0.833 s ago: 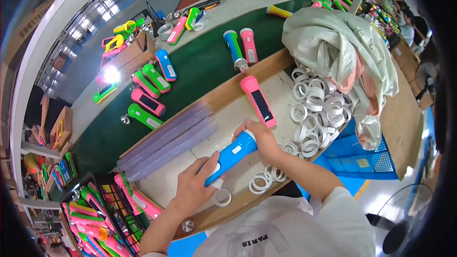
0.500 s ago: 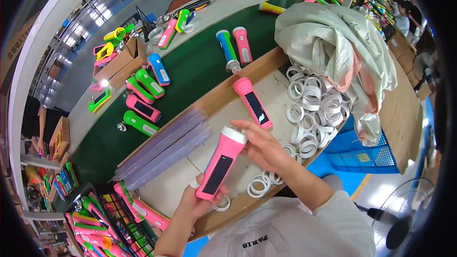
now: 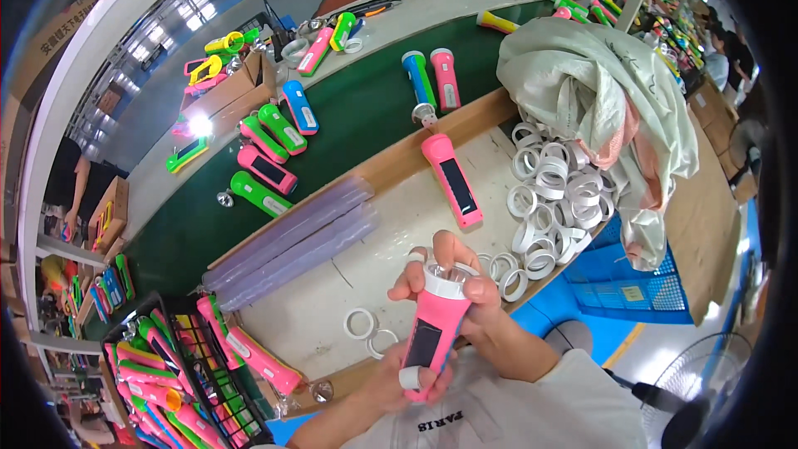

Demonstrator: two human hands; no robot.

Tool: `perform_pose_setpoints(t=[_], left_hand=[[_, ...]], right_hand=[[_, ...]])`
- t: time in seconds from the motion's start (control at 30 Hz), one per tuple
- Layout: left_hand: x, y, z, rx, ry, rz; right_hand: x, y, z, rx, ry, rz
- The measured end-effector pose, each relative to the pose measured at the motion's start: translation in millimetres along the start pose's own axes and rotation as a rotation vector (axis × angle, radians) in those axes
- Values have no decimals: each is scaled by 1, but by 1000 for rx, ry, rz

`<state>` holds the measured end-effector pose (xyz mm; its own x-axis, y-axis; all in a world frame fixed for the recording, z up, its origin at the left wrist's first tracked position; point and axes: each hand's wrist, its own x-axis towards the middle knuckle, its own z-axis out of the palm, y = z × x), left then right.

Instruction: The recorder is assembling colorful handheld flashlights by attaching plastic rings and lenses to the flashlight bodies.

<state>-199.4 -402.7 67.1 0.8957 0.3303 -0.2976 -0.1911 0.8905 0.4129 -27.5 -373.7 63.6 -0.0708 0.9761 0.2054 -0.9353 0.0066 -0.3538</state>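
Note:
A pink flashlight (image 3: 439, 316) with a dark solar panel stands tilted in front of my chest, its head facing up. My left hand (image 3: 386, 382) is closed round its lower end; a white wrap covers one finger. At the head, my right hand (image 3: 484, 303) grips the white ring (image 3: 445, 280) with its fingers round the rim, one fingertip at the lens opening. Another pink flashlight (image 3: 451, 179) lies in the tray (image 3: 324, 283) ahead of my hands. Two loose white rings (image 3: 360, 323) lie just left of the held flashlight.
A heap of white rings (image 3: 553, 175) fills the tray's right side beside a pale woven sack (image 3: 594, 91). See-through plastic sleeves (image 3: 291, 254) lie at left. Flashlights lie along the green belt (image 3: 349, 108). A black basket (image 3: 212, 366) of flashlights stands lower left, a blue crate (image 3: 636, 283) at right.
The flashlight has come nearer my body and turned its head end upward. My right hand has moved from beside the head to a grip round its white ring.

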Motion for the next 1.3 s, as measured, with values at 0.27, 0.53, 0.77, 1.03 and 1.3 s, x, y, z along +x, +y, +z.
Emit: perform_pose_setpoints(t=[0.27, 0.53, 0.77, 1.03, 1.3], left_hand=[[7, 18, -5, 1148, 551, 409], [28, 50, -36, 408, 302, 45], [55, 125, -61, 383, 324, 144], [102, 158, -67, 225, 46, 116], [79, 60, -29, 680, 82, 166]], right_hand=[[-5, 6, 0, -368, 224, -218], [-1, -23, -29, -519, 493, -73], [-16, -91, -61, -2608, 602, -164], [-5, -106, -57, -1717, 451, -222], [20, -51, -45, -326, 257, -123]])
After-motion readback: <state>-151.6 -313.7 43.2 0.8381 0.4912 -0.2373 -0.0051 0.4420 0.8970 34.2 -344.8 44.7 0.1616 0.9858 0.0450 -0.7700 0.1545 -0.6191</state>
